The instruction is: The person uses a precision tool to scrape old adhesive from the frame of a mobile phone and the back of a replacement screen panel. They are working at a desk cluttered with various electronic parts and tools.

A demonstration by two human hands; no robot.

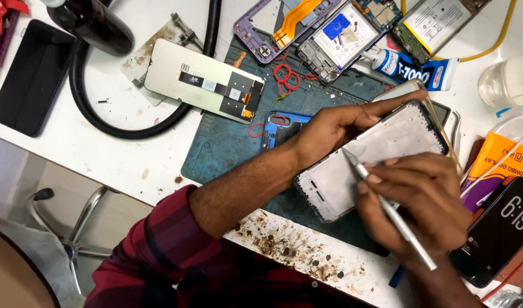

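Your left hand [330, 128] clamps the far edge of the pale, flat phone frame with its dark rim [370, 162], holding it tilted over the near right part of the dark green work mat [227, 145]. Your right hand [421, 199] is closed in a pen grip on the slim silver metal scraping knife [387, 208], tip touching the frame's matte inner face. It looks like residue scraping; the next stroke calls for a shallow angle and light pressure.

lit phone screen [501, 231] lower right; orange packet [498, 162] above it; dark phone [32, 77] far left
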